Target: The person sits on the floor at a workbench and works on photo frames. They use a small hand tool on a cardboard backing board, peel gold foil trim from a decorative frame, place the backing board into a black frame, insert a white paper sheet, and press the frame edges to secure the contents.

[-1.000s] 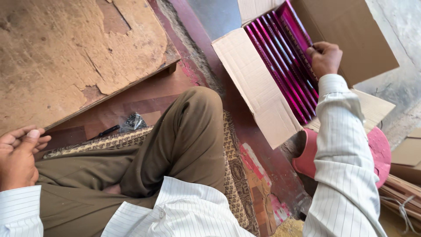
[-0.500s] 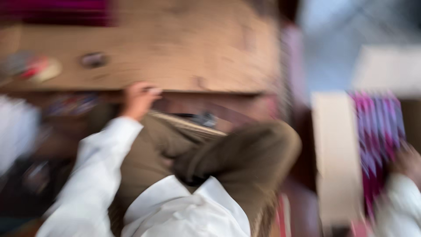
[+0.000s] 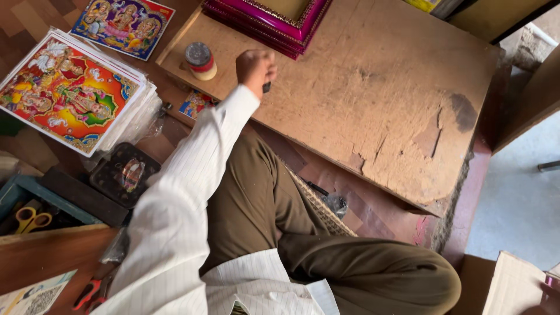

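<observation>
My left hand [image 3: 255, 67] reaches out over a worn wooden board [image 3: 373, 99] that lies flat in front of my folded legs. Its fingers are closed around a small dark object [image 3: 266, 87] just above the board. A small round jar with a red band [image 3: 200, 60] stands on the board just left of this hand. A stack of magenta picture frames [image 3: 274, 14] lies at the board's far edge. Only a sliver of my right hand [image 3: 549, 296] shows at the bottom right corner, beside a cardboard box flap [image 3: 513, 286].
A thick stack of colourful picture prints [image 3: 70, 93] lies to the left, with another print [image 3: 125, 23] beyond it and a small one [image 3: 195, 104] under my forearm. A dark square block [image 3: 123, 175], yellow-handled scissors [image 3: 29, 219] and red-handled scissors [image 3: 87, 294] sit at lower left.
The view has swung left from the cardboard box of frames to the wooden board. My left hand has risen from beside my knee onto the board and closed on a small dark object.
</observation>
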